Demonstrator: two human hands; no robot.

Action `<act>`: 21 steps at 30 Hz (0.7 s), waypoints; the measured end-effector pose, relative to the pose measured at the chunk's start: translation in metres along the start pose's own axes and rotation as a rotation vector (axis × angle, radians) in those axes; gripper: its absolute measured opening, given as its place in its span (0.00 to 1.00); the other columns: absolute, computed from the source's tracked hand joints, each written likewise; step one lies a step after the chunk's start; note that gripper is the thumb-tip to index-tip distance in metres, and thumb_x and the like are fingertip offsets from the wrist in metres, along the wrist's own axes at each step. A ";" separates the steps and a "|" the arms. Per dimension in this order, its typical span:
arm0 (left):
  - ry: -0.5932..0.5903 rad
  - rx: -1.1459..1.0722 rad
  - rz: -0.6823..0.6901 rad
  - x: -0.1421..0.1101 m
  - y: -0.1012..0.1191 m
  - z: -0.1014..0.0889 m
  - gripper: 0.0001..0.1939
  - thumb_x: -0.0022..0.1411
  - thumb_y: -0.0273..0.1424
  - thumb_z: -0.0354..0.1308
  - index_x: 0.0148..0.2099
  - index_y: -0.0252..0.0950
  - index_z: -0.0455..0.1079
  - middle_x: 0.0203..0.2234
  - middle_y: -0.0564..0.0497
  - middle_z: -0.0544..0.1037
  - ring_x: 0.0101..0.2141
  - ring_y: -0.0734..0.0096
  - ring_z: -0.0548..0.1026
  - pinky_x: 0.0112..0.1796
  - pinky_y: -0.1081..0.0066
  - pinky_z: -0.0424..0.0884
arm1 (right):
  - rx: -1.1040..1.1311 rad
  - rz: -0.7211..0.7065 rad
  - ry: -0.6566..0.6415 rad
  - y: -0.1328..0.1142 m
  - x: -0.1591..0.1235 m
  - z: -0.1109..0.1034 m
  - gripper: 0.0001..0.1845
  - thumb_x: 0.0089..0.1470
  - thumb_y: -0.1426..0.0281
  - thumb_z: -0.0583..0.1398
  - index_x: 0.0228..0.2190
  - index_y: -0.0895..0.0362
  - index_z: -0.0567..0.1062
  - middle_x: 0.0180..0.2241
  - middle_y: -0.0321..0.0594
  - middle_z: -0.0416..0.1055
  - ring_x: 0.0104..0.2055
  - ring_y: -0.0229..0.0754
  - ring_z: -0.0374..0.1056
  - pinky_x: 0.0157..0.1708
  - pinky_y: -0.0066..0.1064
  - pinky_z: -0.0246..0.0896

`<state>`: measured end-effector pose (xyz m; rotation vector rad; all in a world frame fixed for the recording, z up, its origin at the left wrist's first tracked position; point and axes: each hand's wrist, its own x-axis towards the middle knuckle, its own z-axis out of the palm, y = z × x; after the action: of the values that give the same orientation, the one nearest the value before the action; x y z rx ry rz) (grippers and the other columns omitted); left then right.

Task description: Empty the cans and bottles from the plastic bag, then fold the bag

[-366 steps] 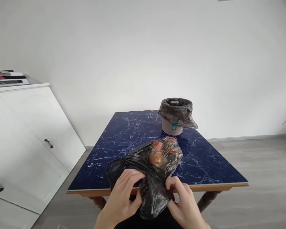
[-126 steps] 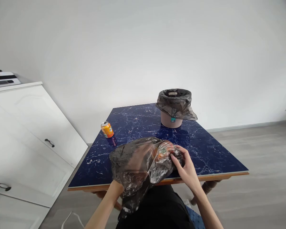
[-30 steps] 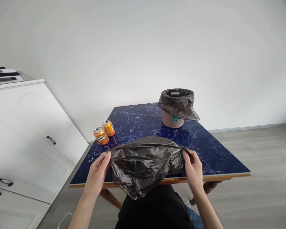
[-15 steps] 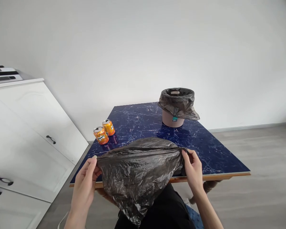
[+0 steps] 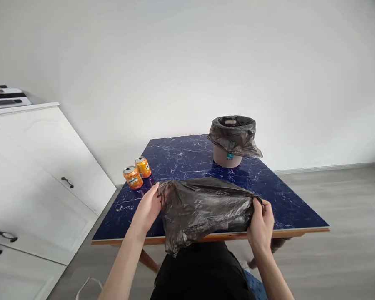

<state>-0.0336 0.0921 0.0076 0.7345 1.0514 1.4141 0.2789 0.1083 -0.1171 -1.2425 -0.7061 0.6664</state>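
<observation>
A thin black garbage bag [image 5: 206,208] stretches between my hands above the table's front edge, its lower left corner hanging past the edge. My left hand [image 5: 148,208] is closed on the bag's left side, with some fingers hidden behind the plastic. At the upper right corner, my right hand [image 5: 261,218] pinches the bag between thumb and fingers. Beyond the bag stands a beige trash can [image 5: 223,157], lined with another black bag [image 5: 237,139] folded over its rim. Two orange soda cans, a nearer one [image 5: 133,178] and a farther one [image 5: 143,167], stand upright left of the bag.
The table [image 5: 178,154] has a blue marbled top with a wooden edge. A white cabinet [image 5: 40,166] stands on the left, several things lying on it. Behind the table rises a white wall [image 5: 187,66]. My legs in black are just below the table edge.
My left hand has moved right and up, and my right hand slightly right. The held bag has shifted right and its hanging part has risen. The cans and trash can stay put.
</observation>
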 end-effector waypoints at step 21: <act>0.025 0.174 0.268 -0.013 0.020 0.007 0.24 0.58 0.54 0.70 0.44 0.39 0.81 0.39 0.45 0.86 0.42 0.51 0.84 0.43 0.58 0.81 | 0.043 0.052 0.039 0.001 0.006 -0.012 0.23 0.61 0.46 0.64 0.36 0.53 0.71 0.33 0.32 0.66 0.37 0.41 0.61 0.38 0.31 0.56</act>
<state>-0.0336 0.0822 0.0306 1.0167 1.1368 1.5739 0.2923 0.1062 -0.1199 -1.2346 -0.6266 0.6950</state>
